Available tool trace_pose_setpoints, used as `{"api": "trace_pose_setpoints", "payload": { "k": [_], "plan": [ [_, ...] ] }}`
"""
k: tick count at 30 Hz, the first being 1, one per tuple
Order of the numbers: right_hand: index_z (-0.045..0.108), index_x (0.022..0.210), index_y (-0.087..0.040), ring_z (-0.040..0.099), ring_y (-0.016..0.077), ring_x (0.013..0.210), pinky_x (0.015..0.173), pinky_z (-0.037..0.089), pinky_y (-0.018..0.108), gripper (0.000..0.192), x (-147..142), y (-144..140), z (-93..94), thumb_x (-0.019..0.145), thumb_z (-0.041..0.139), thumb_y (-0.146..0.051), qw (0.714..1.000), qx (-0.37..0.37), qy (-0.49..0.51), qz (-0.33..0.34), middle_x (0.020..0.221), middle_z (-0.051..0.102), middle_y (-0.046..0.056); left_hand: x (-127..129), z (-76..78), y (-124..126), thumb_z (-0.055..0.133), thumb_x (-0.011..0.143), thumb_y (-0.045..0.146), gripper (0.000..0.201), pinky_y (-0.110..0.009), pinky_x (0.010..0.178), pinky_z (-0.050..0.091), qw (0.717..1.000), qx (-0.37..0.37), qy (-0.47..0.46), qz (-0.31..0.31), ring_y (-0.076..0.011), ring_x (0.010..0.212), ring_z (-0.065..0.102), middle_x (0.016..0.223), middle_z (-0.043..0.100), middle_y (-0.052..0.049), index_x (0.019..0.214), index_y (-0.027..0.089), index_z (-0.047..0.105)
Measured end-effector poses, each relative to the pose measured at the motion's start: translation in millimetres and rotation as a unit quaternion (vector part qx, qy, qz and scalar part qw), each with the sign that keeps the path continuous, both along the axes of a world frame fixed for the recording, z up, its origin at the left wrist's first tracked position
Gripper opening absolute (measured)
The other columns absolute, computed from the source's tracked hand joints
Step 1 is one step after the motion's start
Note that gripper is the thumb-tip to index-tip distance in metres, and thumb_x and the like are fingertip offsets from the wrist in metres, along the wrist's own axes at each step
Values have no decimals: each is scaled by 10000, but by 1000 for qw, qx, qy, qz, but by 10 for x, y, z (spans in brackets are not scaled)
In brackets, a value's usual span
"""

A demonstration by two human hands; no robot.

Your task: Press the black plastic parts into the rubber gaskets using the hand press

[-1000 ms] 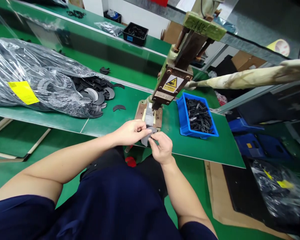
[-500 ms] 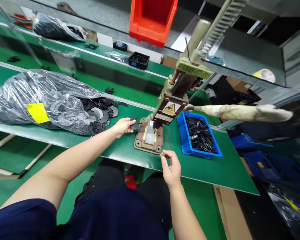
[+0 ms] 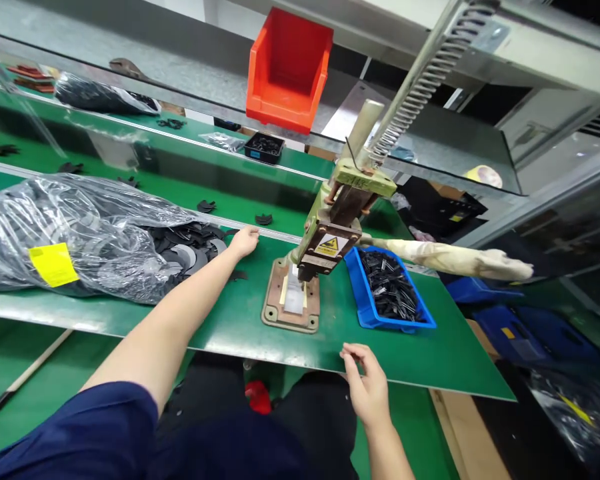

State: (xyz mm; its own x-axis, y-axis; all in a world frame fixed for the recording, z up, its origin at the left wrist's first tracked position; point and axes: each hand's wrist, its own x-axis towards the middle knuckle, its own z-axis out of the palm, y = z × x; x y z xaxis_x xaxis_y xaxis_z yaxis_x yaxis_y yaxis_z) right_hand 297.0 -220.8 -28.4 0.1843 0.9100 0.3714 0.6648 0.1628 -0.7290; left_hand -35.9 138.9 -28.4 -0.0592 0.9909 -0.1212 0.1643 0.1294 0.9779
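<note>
The left hand lay stretched far across the green bench, fingers loosely open and palm down, holding nothing, its tips at the right edge of the heap of black curved pieces that spilled from the mouth of the clear plastic bag. One loose black piece lay just near of the wrist, apart from the heap. The right hand hovered at the near edge of the bench, right of the press, fingers half curled and empty. Between the two hands stood the hand press on its base plate, with the pale nest in the plate bare; its padded lever reached out to the right over the blue bin of small black parts.

To pick well here, I judge the left fingers should pinch a single piece by its outer edge at the fringe of the heap, rather than dig in where pieces overlap and could lift together. The lone piece by the wrist looked the easiest to take cleanly.
</note>
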Motion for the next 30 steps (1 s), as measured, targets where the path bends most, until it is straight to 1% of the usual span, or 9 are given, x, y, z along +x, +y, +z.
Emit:
{"api": "trace_pose_setpoints", "payload": {
  "k": [2, 3, 6, 8, 10, 14, 19, 25, 30],
  "plan": [
    [734, 1076, -245, 750, 182, 940, 842, 643, 350, 211, 143, 60, 17, 988, 629, -407, 1000, -2, -7, -16, 1053, 767, 71, -151, -114, -316, 734, 904, 295, 240, -465, 1211, 468, 994, 66, 77, -38, -316, 1293, 684, 1261, 772, -157, 1110, 179, 770],
    [734, 1069, -243, 747, 185, 944, 848, 638, 356, 226, 222, 114, 39, 986, 627, -423, 1000, -1, -13, -27, 1053, 769, 73, -226, -169, -497, 696, 932, 329, 251, -478, 1237, 443, 976, 129, 156, -80, -320, 1326, 661, 1304, 760, -149, 1126, 192, 776],
    [731, 1077, -233, 724, 197, 950, 887, 620, 388, 285, 486, 347, 147, 983, 606, -471, 996, 5, -38, -75, 1063, 769, 83, -431, -348, -1061, 636, 974, 434, 365, -527, 1259, 418, 876, 284, 356, -159, -360, 1424, 586, 1415, 704, -174, 1205, 185, 771],
    [718, 1108, -221, 704, 203, 945, 903, 609, 406, 324, 683, 526, 238, 986, 574, -484, 992, 4, -65, -111, 1096, 764, 98, -548, -480, -1370, 626, 980, 478, 435, -581, 1284, 368, 836, 313, 424, -154, -408, 1518, 495, 1482, 660, -197, 1262, 174, 758],
    [705, 1141, -209, 679, 205, 926, 934, 598, 427, 331, 882, 697, 331, 984, 552, -457, 985, -7, -100, -140, 1111, 750, 105, -636, -605, -1562, 587, 1006, 511, 479, -624, 1274, 359, 820, 307, 459, -150, -438, 1554, 446, 1531, 632, -186, 1326, 187, 737],
    [701, 1193, -204, 655, 246, 1026, 1046, 555, 488, 322, 1173, 989, 484, 946, 573, -367, 967, -51, -180, -171, 1196, 716, 130, -660, -747, -1626, 504, 1042, 524, 543, -643, 1241, 392, 818, 285, 472, -166, -435, 1537, 477, 1586, 600, -181, 1442, 197, 674],
    [715, 1266, -248, 580, 260, 1273, 1182, 480, 461, 372, 1264, 1291, 534, 914, 605, -290, 952, -109, -261, -115, 1332, 663, 112, -543, -721, -1532, 461, 1056, 525, 576, -644, 1252, 371, 811, 280, 480, -185, -429, 1543, 474, 1626, 570, -170, 1484, 191, 651],
    [657, 1397, -260, 540, 253, 1299, 1170, 469, 429, 474, 1281, 1496, 517, 932, 567, -245, 930, -155, -323, -88, 1410, 592, 120, -541, -723, -1532, 477, 1044, 553, 588, -613, 1247, 387, 819, 281, 469, -172, -427, 1523, 497, 1594, 597, -187, 1435, 162, 677],
    [693, 1285, -285, 551, 243, 1272, 1142, 478, 409, 365, 1253, 1514, 566, 937, 587, -259, 914, -167, -365, -59, 1407, 598, 82, -561, -730, -1528, 487, 1046, 554, 551, -577, 1236, 416, 812, 295, 475, -168, -398, 1473, 554, 1534, 646, -182, 1379, 172, 702]
  ]
}}
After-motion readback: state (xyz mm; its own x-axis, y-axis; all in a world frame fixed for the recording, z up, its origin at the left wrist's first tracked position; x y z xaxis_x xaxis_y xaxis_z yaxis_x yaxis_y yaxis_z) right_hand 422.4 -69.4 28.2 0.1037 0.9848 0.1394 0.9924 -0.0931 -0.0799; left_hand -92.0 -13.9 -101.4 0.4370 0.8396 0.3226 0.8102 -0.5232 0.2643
